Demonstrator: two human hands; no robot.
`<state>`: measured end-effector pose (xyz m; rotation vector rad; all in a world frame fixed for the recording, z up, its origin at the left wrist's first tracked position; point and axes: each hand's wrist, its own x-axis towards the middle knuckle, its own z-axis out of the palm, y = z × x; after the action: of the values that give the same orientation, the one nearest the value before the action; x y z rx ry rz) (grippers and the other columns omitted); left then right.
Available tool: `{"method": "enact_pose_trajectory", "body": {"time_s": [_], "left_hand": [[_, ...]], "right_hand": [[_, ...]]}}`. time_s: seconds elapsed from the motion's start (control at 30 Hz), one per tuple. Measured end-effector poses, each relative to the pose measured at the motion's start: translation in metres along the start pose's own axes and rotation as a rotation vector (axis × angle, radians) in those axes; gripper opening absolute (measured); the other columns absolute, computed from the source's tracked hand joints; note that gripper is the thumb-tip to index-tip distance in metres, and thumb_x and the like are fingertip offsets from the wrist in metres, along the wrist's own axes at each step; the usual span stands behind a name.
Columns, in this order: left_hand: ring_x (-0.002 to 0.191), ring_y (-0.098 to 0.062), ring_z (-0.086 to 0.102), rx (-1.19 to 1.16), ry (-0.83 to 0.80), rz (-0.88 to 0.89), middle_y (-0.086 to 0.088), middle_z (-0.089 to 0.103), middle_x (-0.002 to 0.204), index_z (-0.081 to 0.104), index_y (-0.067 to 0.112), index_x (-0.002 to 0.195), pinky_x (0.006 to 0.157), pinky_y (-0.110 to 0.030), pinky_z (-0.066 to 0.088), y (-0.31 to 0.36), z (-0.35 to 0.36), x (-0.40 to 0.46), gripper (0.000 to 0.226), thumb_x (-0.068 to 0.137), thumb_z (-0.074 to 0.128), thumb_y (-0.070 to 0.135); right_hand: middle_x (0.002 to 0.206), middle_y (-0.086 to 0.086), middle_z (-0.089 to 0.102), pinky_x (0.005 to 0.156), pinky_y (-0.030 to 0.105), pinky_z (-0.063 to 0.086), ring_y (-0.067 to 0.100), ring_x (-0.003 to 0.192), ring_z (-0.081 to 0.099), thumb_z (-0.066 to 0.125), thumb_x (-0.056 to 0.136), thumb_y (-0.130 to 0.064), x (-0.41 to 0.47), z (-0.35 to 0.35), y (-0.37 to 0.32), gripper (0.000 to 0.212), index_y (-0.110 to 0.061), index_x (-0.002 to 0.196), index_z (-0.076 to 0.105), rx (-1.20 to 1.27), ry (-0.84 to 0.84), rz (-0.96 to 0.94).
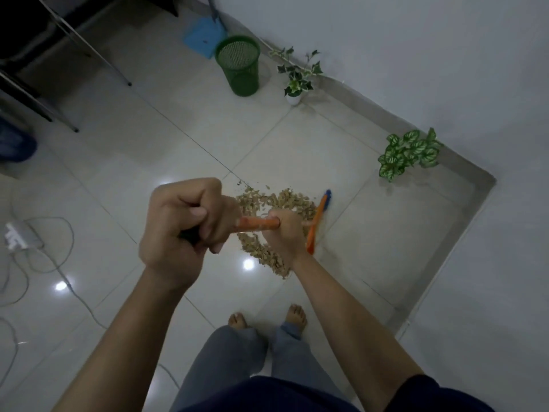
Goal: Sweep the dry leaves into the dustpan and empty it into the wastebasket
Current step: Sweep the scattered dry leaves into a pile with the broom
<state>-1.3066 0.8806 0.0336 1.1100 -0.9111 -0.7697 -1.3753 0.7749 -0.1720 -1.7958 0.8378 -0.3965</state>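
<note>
Both hands grip the orange broom handle point(258, 223). My left hand point(185, 221) holds its upper end, close to the camera; my right hand point(284, 230) holds it lower down. The orange and blue broom head point(318, 220) stands on the floor at the right edge of a pile of dry leaves point(277, 203). My hands hide part of the pile. A green mesh wastebasket point(239, 65) stands upright further off near the wall. The blue dustpan point(203, 37) leans beside it against the wall.
Two potted plants point(297, 81) point(408, 153) stand along a low grey kerb by the wall. Metal furniture legs point(68, 55) sit at the upper left. A power strip point(17, 234) and loose cables lie on the tiles at left. My bare feet point(267, 318) are below the pile.
</note>
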Motion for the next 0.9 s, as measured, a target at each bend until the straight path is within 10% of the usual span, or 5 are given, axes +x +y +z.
{"method": "enact_pose_trajectory", "body": {"time_s": [0.6, 0.9], "left_hand": [[0.034, -0.003, 0.032, 0.048, -0.112, 0.157, 0.012, 0.031, 0.041, 0.047, 0.028, 0.056, 0.041, -0.030, 0.018, 0.050, -0.247, 0.078, 0.025, 0.076, 0.057, 0.040], [0.032, -0.008, 0.025, 0.122, -0.190, -0.086, 0.019, 0.031, 0.042, 0.038, 0.021, 0.047, 0.040, -0.027, 0.015, 0.018, -0.355, 0.136, 0.011, 0.057, 0.037, 0.017]], "right_hand": [[0.051, 0.002, 0.044, 0.049, 0.022, 0.029, 0.016, 0.052, 0.042, 0.068, 0.077, -0.013, 0.165, 0.199, -0.146, 0.034, -0.010, 0.054, 0.043, -0.016, -0.170, -0.186], [0.055, -0.003, 0.044, 0.052, 0.013, 0.032, 0.015, 0.055, 0.041, 0.052, 0.088, -0.013, 0.243, 0.288, -0.148, 0.032, -0.018, 0.058, 0.046, -0.066, -0.221, 0.189]]}}
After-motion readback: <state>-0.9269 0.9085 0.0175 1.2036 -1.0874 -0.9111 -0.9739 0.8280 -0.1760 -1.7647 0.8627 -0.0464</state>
